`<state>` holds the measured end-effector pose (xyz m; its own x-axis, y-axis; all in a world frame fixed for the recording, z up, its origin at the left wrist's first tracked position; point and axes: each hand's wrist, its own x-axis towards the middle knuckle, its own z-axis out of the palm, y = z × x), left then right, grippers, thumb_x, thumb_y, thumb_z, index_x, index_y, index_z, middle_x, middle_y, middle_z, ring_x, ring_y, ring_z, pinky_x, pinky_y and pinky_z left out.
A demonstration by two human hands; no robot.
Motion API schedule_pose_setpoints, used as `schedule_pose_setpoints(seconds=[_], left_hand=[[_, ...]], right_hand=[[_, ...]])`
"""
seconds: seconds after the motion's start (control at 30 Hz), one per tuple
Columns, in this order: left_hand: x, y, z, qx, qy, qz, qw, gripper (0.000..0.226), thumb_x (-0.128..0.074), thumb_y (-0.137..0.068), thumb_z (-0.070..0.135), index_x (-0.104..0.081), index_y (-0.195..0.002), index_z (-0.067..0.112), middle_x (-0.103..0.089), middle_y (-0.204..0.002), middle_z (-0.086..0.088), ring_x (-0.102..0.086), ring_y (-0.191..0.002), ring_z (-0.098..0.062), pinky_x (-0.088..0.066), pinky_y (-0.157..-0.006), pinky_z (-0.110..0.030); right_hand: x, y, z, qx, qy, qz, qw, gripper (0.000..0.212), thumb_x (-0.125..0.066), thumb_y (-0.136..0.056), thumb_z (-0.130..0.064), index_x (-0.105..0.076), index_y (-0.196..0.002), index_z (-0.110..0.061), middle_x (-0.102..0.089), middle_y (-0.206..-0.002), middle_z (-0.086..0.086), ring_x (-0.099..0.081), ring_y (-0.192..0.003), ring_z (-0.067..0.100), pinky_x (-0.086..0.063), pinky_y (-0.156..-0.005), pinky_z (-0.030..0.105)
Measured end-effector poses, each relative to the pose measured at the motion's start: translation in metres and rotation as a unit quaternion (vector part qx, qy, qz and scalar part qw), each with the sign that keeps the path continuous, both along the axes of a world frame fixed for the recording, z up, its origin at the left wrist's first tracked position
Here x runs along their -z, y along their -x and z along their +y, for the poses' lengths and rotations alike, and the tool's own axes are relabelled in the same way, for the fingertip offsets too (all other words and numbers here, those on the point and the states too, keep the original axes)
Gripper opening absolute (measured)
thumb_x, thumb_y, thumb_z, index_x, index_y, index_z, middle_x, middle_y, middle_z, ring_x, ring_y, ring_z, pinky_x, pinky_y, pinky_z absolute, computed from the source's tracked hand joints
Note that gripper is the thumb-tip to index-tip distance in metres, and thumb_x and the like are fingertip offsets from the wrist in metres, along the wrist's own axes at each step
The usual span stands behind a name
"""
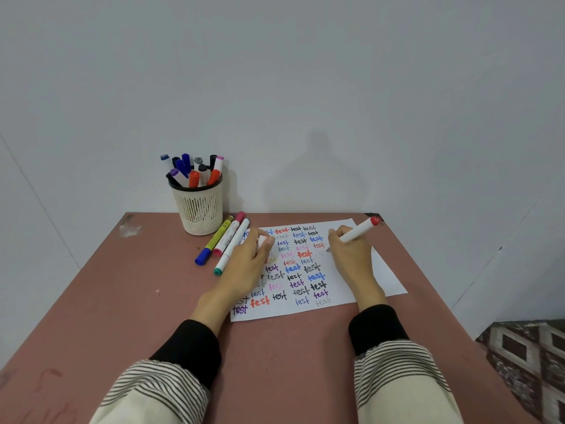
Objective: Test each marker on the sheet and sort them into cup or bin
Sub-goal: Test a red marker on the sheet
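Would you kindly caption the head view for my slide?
Right hand tests a red-ended marker on the sheet; left hand holds its cap.

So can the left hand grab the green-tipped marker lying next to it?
Probably yes. The left hand rests on the sheet right beside the green-tipped marker, with nothing between them. It seems to be holding a small white cap already, so it might need to put that down first.
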<state>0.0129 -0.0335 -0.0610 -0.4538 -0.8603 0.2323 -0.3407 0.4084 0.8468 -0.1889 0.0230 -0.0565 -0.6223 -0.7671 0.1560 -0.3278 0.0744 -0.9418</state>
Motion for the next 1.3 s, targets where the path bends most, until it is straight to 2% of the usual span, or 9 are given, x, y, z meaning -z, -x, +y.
schedule_pose_setpoints(seconds=[0.07, 0.17, 0.3, 0.4, 0.53, 0.63, 0.73, 0.87, 1.3], left_hand=[[0.000, -0.001, 0.000, 0.009, 0.005, 0.006, 1.000, 0.026, -0.037, -0.100, 0.045, -0.051, -0.099, 0.023, -0.052, -0.071, 0.002, -0.043, -0.060, -0.007, -0.040, -0.064, -0.027], [-0.001, -0.001, 0.002, 0.029, 0.020, 0.042, 0.998, 0.021, -0.045, -0.099, 0.043, -0.057, -0.101, 0.026, -0.052, -0.069, 0.013, -0.039, -0.058, -0.002, -0.035, -0.059, -0.020], [-0.009, -0.001, 0.002, -0.003, 0.038, 0.094, 0.995, 0.020, -0.050, -0.099, 0.036, -0.063, -0.112, 0.026, -0.056, -0.079, 0.030, -0.048, -0.066, 0.007, -0.037, -0.061, -0.012], [-0.011, -0.002, 0.002, -0.009, 0.014, 0.124, 0.992, 0.033, -0.043, -0.101, 0.041, -0.058, -0.127, 0.027, -0.061, -0.095, 0.014, -0.054, -0.080, 0.005, -0.047, -0.077, -0.023], [-0.007, -0.003, -0.004, -0.023, -0.046, 0.142, 0.989, 0.039, -0.037, -0.102, 0.045, -0.049, -0.138, 0.036, -0.051, -0.131, -0.015, -0.049, -0.121, -0.034, -0.042, -0.104, -0.053], [-0.008, -0.003, -0.005, -0.025, -0.044, 0.157, 0.986, 0.032, -0.043, -0.103, 0.030, -0.052, -0.133, 0.027, -0.055, -0.122, -0.016, -0.057, -0.103, -0.027, -0.052, -0.089, -0.040], [-0.011, -0.002, -0.006, -0.038, -0.052, 0.190, 0.980, 0.015, -0.054, -0.098, 0.017, -0.055, -0.113, 0.016, -0.057, -0.104, -0.004, -0.055, -0.078, -0.008, -0.051, -0.062, -0.020], [-0.011, -0.001, -0.008, -0.014, -0.081, 0.187, 0.979, 0.013, -0.060, -0.094, 0.016, -0.060, -0.107, 0.013, -0.064, -0.099, -0.006, -0.058, -0.080, -0.009, -0.052, -0.059, -0.018], [-0.015, -0.001, -0.005, 0.038, -0.104, 0.184, 0.977, 0.017, -0.063, -0.091, 0.015, -0.066, -0.107, 0.011, -0.067, -0.087, -0.004, -0.059, -0.069, -0.001, -0.052, -0.060, -0.019]], right_hand=[[0.001, 0.001, 0.000, 0.004, 0.006, 0.002, 1.000, 0.036, -0.056, -0.094, -0.022, -0.039, -0.065, -0.008, -0.040, -0.060, 0.007, -0.058, -0.074, 0.042, -0.032, -0.053, 0.026], [-0.003, -0.003, 0.000, 0.003, 0.034, -0.018, 0.999, 0.035, -0.062, -0.092, -0.035, -0.052, -0.077, -0.005, -0.063, -0.073, 0.011, -0.063, -0.069, 0.022, -0.047, -0.063, 0.033], [-0.013, -0.004, 0.002, 0.029, 0.096, -0.078, 0.992, 0.034, -0.068, -0.089, -0.038, -0.054, -0.083, -0.007, -0.066, -0.077, 0.004, -0.065, -0.070, -0.001, -0.045, -0.058, 0.009], [-0.014, -0.001, 0.002, 0.014, 0.087, -0.109, 0.990, 0.029, -0.070, -0.088, -0.037, -0.056, -0.084, -0.012, -0.065, -0.073, -0.005, -0.063, -0.067, -0.003, -0.043, -0.061, 0.016], [-0.021, 0.000, 0.002, -0.042, 0.093, -0.230, 0.968, 0.030, -0.056, -0.095, -0.041, -0.071, -0.094, -0.015, -0.064, -0.072, -0.004, -0.049, -0.056, 0.008, -0.039, -0.052, 0.023], [-0.022, 0.002, 0.002, -0.062, 0.098, -0.290, 0.950, 0.032, -0.049, -0.097, -0.033, -0.069, -0.101, -0.008, -0.069, -0.080, 0.007, -0.048, -0.053, 0.011, -0.040, -0.054, 0.026], [-0.022, 0.003, 0.002, -0.063, 0.104, -0.308, 0.944, 0.015, -0.055, -0.096, -0.026, -0.058, -0.091, -0.013, -0.061, -0.062, 0.003, -0.039, -0.044, 0.009, -0.033, -0.052, 0.024], [-0.028, -0.006, 0.003, -0.090, 0.105, -0.294, 0.946, 0.020, -0.063, -0.093, -0.024, -0.054, -0.076, -0.017, -0.042, -0.050, -0.004, -0.032, -0.045, 0.007, -0.030, -0.052, 0.021], [-0.029, -0.018, 0.002, -0.146, 0.095, -0.272, 0.946, 0.020, -0.063, -0.093, -0.021, -0.056, -0.075, -0.014, -0.038, -0.047, -0.004, -0.032, -0.044, 0.008, -0.024, -0.050, 0.023]])
